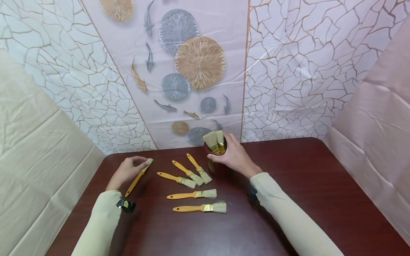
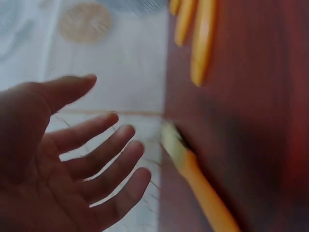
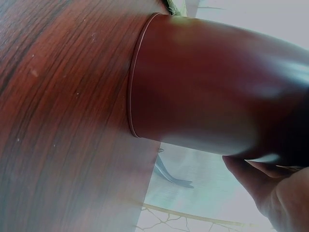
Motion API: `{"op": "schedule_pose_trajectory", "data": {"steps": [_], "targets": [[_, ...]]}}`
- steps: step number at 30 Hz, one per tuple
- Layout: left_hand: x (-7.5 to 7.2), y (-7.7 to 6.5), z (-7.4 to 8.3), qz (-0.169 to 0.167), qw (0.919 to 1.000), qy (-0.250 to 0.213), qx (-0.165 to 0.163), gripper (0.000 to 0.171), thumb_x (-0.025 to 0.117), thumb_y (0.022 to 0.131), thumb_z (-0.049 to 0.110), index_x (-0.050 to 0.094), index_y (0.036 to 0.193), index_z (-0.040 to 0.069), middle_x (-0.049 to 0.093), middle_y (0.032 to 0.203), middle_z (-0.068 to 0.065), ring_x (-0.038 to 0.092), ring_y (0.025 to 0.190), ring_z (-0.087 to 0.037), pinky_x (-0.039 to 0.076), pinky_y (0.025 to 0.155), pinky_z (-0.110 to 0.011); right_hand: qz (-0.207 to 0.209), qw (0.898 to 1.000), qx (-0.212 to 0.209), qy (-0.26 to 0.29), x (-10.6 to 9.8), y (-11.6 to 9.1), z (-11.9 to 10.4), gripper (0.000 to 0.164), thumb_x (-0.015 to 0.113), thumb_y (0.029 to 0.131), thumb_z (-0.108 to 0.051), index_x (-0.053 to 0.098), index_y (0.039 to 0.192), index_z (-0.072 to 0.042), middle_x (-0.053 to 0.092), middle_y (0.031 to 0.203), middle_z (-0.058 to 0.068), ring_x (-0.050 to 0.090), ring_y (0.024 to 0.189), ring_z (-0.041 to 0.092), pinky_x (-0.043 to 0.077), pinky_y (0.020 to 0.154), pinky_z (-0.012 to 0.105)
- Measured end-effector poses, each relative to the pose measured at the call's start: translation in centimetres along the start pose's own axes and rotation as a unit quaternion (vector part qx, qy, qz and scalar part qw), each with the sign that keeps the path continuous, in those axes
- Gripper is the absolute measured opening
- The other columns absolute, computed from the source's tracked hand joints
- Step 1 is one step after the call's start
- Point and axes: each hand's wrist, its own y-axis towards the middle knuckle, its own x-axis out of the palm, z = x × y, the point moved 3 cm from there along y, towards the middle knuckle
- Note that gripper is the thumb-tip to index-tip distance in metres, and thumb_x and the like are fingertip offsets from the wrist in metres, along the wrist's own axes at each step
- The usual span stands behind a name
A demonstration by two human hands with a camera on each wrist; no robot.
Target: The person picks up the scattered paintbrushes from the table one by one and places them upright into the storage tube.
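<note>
My left hand [image 1: 128, 172] hovers over a paintbrush [image 1: 133, 185] at the table's left side. In the left wrist view that hand's fingers are spread and relaxed, apart from the brush, which lies with its yellow handle toward me. My right hand [image 1: 236, 156] grips a dark red-brown cup [image 3: 207, 87] near its rim, thumb on the near side. The cup stands upright near the table's back edge. Two paintbrushes [image 1: 211, 140] stick out of it, pale bristles up; their handles are hidden inside.
Between the hands lie several more yellow-handled paintbrushes [image 1: 180, 180], three fanned out and two roughly parallel, a near one [image 1: 189, 208] closest to me. All rest on the dark red wooden table [image 1: 304, 185]. A patterned cloth [image 1: 282, 89] hangs behind its back edge.
</note>
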Motion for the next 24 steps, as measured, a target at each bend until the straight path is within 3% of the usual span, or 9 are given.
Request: {"op": "schedule_pose_trajectory", "data": {"steps": [4,9,16,24], "targets": [[0.4,0.1,-2.2,0.019,0.9990,0.011,-0.039,0.050,0.061,0.108,0.036,0.061,0.139,-0.003,0.059,0.142,-0.029,0.058,0.127,-0.045,0.047,0.104,-0.062,-0.001,1.000,0.001,0.002,0.1,-0.1,0.0,0.110,0.086,0.077,-0.063,0.037,0.161,-0.011,0.052,0.126,0.008,0.058,0.103,0.029,0.054,0.089,0.050],[1.1,0.3,-3.3,0.026,0.9966,0.029,-0.073,0.058,0.060,0.107,0.038,0.056,0.138,-0.011,0.058,0.138,-0.035,0.060,0.120,-0.047,0.050,0.099,-0.060,0.000,1.000,0.002,0.001,0.2,0.1,0.1,0.110,0.086,0.077,-0.063,0.037,0.162,-0.012,0.052,0.125,0.007,0.058,0.102,0.028,0.055,0.089,0.050],[2.1,0.9,-4.1,0.050,0.9934,0.049,-0.091,0.052,0.062,0.106,0.036,0.065,0.129,-0.010,0.065,0.128,-0.032,0.065,0.101,-0.041,0.052,0.088,-0.056,0.003,1.000,-0.001,0.003,0.2,-0.1,0.1,0.108,0.087,0.077,-0.062,0.039,0.161,-0.013,0.052,0.124,0.007,0.058,0.104,0.027,0.054,0.092,0.051],[2.9,0.8,-3.3,0.092,0.9887,0.075,-0.093,0.031,0.069,0.102,0.029,0.076,0.115,0.001,0.073,0.114,-0.023,0.068,0.091,-0.037,0.053,0.080,-0.059,0.005,1.000,0.000,0.004,0.0,0.0,0.1,0.108,0.087,0.077,-0.063,0.039,0.160,-0.013,0.052,0.124,0.007,0.059,0.104,0.028,0.054,0.093,0.051]]}}
